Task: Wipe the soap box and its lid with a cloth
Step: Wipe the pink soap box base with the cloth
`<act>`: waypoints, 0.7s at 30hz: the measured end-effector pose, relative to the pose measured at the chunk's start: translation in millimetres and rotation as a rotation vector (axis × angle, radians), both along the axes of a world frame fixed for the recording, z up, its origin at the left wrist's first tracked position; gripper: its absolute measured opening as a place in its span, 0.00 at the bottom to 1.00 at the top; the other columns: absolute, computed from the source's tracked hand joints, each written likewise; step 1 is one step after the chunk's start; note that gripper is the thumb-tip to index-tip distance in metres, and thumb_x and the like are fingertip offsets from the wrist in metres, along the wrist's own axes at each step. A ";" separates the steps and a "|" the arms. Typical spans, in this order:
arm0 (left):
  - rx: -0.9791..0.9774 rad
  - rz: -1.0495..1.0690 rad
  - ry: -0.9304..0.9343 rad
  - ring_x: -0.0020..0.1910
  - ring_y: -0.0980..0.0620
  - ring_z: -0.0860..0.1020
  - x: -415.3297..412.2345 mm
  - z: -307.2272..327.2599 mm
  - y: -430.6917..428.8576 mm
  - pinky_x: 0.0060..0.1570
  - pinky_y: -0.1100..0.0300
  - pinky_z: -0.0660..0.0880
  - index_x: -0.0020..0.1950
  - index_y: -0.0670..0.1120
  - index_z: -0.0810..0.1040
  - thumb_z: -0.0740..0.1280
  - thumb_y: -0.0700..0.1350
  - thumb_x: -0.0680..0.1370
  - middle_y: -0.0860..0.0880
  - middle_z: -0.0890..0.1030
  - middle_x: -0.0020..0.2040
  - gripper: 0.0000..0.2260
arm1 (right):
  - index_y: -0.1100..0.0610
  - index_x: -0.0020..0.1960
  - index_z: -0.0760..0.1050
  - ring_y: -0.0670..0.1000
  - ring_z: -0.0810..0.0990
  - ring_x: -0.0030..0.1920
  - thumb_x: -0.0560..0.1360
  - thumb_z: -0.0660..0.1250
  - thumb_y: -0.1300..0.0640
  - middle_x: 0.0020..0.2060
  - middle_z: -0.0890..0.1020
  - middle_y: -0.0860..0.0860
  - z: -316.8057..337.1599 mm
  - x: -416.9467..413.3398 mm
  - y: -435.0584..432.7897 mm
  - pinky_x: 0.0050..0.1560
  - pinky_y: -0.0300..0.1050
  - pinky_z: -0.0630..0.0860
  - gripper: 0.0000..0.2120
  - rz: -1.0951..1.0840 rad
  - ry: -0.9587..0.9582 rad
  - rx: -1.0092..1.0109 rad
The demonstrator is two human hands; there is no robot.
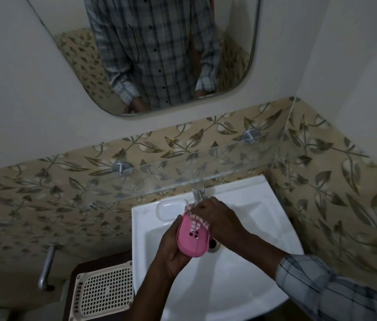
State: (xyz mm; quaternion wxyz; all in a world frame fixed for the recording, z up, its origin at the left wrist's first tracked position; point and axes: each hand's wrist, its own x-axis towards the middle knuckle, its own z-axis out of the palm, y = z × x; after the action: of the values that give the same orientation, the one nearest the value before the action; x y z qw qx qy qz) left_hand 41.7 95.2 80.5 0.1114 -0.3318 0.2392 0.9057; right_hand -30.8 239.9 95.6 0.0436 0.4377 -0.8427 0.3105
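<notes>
Now we hold the pink box (192, 237) over the sink (240, 286), our left hand (173, 253) wrapped around it from below. Our right hand (217, 218) is closed on the cloth (194, 216), pressing it against the box's far edge, near the tap (198, 194).

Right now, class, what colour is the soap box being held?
Pink, seen clearly in the head view.
</notes>
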 end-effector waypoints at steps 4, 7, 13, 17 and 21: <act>-0.245 0.086 0.043 0.46 0.41 0.86 -2.5 -0.6 9.6 0.41 0.50 0.83 0.62 0.38 0.79 0.59 0.54 0.83 0.37 0.86 0.51 0.21 | 0.58 0.59 0.78 0.56 0.81 0.54 0.75 0.66 0.60 0.53 0.81 0.55 9.2 12.9 -18.5 0.51 0.46 0.78 0.14 -0.309 -0.352 0.252; -0.443 0.137 0.070 0.49 0.44 0.86 0.3 1.2 16.5 0.40 0.54 0.83 0.60 0.44 0.80 0.63 0.57 0.80 0.40 0.87 0.51 0.19 | 0.59 0.44 0.73 0.58 0.83 0.47 0.75 0.64 0.59 0.45 0.82 0.57 13.8 21.6 -20.7 0.42 0.43 0.76 0.04 -0.440 -0.646 0.212; -0.581 0.007 0.136 0.56 0.42 0.84 6.3 4.3 26.1 0.48 0.51 0.83 0.60 0.47 0.81 0.60 0.60 0.79 0.41 0.86 0.56 0.21 | 0.66 0.48 0.79 0.58 0.83 0.47 0.76 0.65 0.61 0.45 0.84 0.59 18.0 9.4 -25.2 0.40 0.42 0.75 0.08 -0.654 -0.789 -0.009; -0.489 0.056 0.087 0.53 0.39 0.84 5.7 8.4 13.7 0.50 0.46 0.82 0.64 0.42 0.78 0.58 0.55 0.83 0.39 0.86 0.54 0.20 | 0.64 0.53 0.81 0.56 0.83 0.49 0.75 0.66 0.67 0.47 0.83 0.59 14.7 18.6 -24.1 0.46 0.39 0.76 0.09 -0.419 -0.537 -0.197; -0.362 0.011 -0.051 0.47 0.38 0.83 -9.1 24.4 -7.0 0.46 0.46 0.81 0.59 0.37 0.77 0.60 0.55 0.82 0.35 0.86 0.47 0.22 | 0.60 0.60 0.81 0.56 0.78 0.54 0.75 0.63 0.68 0.54 0.82 0.57 -14.0 39.2 1.2 0.58 0.47 0.75 0.17 0.065 -0.097 -0.247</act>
State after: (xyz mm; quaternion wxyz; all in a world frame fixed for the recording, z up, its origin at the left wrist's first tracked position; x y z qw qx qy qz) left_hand 32.6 88.2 104.9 0.0508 -0.3705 0.3935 0.8398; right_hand 8.4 241.1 81.5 0.0462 0.4404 -0.7845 0.4341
